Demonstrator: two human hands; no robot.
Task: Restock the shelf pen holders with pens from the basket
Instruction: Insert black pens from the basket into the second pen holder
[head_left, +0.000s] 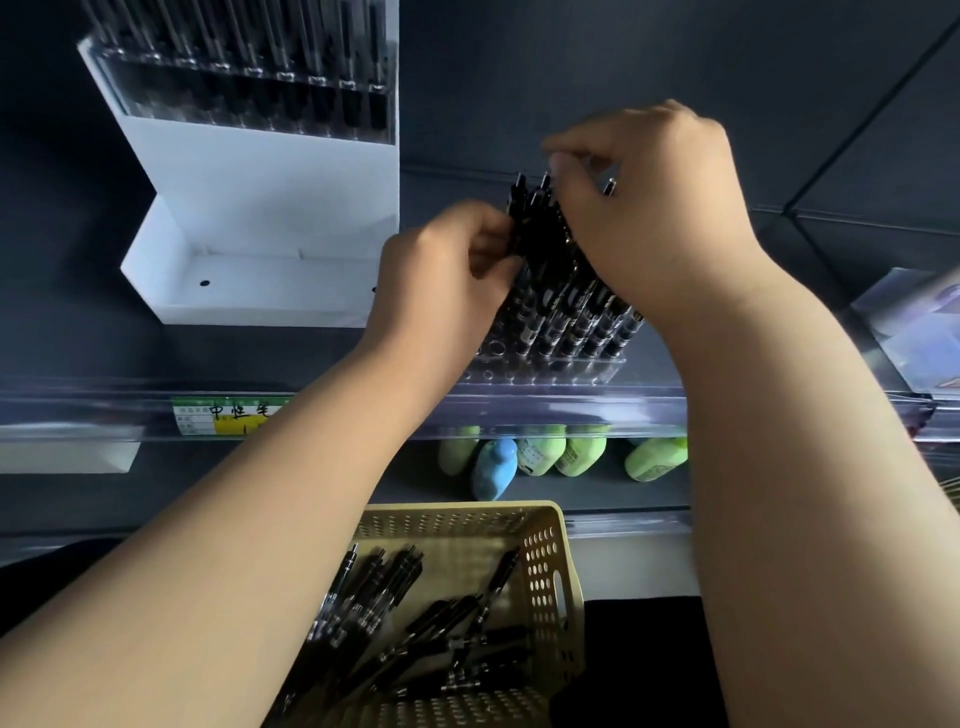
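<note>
A clear acrylic pen holder (545, 371) stands on the shelf with several black pens (561, 306) upright in its holes. My left hand (441, 270) curls against the left side of that bunch and grips pens near their tops. My right hand (660, 208) reaches over the bunch from the right, its fingertips pinching a pen top; another pen end (609, 186) sticks out under its fingers. Below, a beige perforated basket (545, 561) holds several loose black pens (415, 623).
A white stepped display (270, 208) with a clear rack of black pens (249, 78) stands at upper left. A clear shelf rail with a green and yellow price label (228, 415) runs across. Green and blue bottles (545, 457) sit on the lower shelf. Plastic-wrapped items (914, 332) lie at right.
</note>
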